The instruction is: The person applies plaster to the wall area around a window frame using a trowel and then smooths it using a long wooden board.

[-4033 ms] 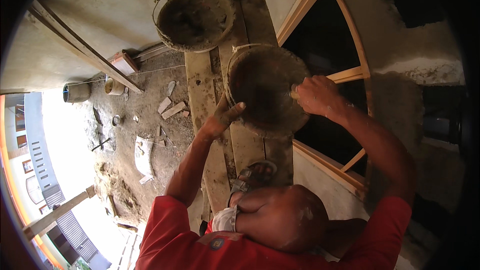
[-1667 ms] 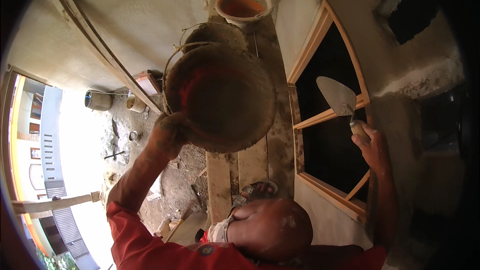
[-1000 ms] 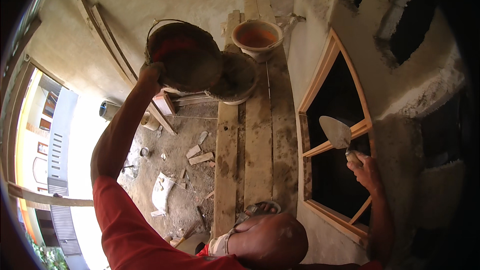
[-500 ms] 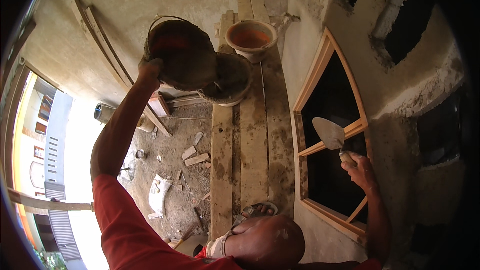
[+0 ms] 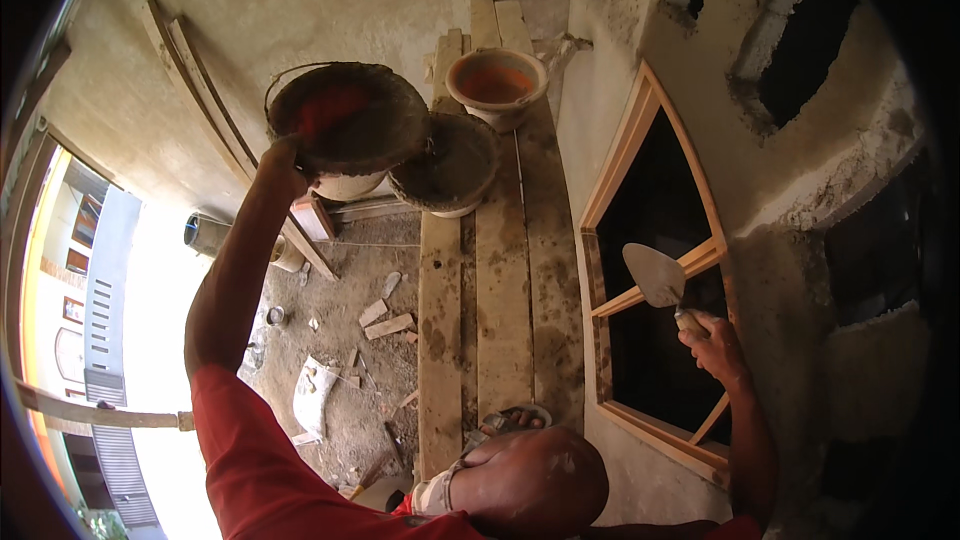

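Note:
My left hand (image 5: 284,168) grips the mortar-caked rim of a bucket (image 5: 350,185), whose wire handle hangs loose at the far left side. Reddish colour shows inside it, and its right edge is right beside a second tub (image 5: 455,202) holding grey, wet-looking material. That tub stands on the planks. In my right hand (image 5: 714,346) is a trowel (image 5: 655,275), held by its handle with the blade up, in front of the wooden window frame. Grey residue coats the blade.
A pale basin (image 5: 494,112) with an orange inside stands farther along the plank platform (image 5: 505,310). My bent knee (image 5: 535,485) is low over the planks. The window frame (image 5: 655,90) lies along the right wall. Bricks (image 5: 388,326) and a white sack (image 5: 314,398) litter the ground at left.
The bucket has tipped back toward level and shifted slightly left and nearer, my left hand moving with it. The trowel stays almost in place.

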`<state>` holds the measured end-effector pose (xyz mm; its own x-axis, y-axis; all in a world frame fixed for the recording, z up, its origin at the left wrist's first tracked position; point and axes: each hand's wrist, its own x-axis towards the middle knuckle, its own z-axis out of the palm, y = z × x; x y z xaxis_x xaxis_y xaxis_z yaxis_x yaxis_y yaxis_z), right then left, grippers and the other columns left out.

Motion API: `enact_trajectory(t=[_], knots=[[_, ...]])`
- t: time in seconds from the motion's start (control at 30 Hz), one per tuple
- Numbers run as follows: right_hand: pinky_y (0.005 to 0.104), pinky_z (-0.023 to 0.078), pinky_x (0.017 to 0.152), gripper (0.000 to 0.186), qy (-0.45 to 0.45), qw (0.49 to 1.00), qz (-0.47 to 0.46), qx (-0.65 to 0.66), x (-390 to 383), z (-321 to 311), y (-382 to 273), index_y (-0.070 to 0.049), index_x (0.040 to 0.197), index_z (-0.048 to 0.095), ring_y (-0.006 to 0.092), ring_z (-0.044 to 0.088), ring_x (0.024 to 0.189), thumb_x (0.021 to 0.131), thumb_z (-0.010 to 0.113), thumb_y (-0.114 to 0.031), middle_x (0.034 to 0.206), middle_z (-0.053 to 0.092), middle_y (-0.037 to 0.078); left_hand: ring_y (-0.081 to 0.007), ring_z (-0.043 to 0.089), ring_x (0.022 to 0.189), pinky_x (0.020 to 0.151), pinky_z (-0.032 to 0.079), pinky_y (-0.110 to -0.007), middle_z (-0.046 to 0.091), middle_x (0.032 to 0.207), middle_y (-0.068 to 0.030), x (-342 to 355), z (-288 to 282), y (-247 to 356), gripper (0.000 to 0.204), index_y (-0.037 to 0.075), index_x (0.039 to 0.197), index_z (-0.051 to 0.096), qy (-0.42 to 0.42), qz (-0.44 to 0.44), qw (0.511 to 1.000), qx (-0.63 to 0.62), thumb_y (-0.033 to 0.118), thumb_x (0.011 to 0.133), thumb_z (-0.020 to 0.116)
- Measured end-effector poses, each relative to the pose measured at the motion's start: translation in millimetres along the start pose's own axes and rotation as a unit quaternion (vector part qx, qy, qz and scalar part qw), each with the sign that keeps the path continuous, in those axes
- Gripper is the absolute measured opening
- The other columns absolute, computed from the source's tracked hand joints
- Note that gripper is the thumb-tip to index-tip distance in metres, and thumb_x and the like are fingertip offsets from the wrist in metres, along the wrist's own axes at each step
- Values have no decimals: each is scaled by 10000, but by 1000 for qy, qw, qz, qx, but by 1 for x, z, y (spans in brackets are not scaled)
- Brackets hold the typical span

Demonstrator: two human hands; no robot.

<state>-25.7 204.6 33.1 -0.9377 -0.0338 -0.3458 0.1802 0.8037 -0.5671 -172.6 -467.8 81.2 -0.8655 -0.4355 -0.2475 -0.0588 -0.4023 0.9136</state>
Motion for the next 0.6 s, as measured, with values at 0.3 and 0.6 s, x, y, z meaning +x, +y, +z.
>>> enact_trajectory(t=[0.3,0.6], knots=[[253,419,423,431,5,988,66,142,9,4,3,12,1297,600,77,498,464,905,634,-167,648,558,23,-256,622,608,688,570,-487,639,700,-84,-119,-44,-63,163,89,808,638,-140,-32,979,-142,192,923,589],[269,436,432,371,-10,985,76,157,15,5,-26,-8,1222,566,92,516,473,901,620,-185,669,572,36,-322,701,822,786,587,-547,701,906,-140,-223,-13,-180,147,15,957,649,-137,-210,951,-180,115,919,546]])
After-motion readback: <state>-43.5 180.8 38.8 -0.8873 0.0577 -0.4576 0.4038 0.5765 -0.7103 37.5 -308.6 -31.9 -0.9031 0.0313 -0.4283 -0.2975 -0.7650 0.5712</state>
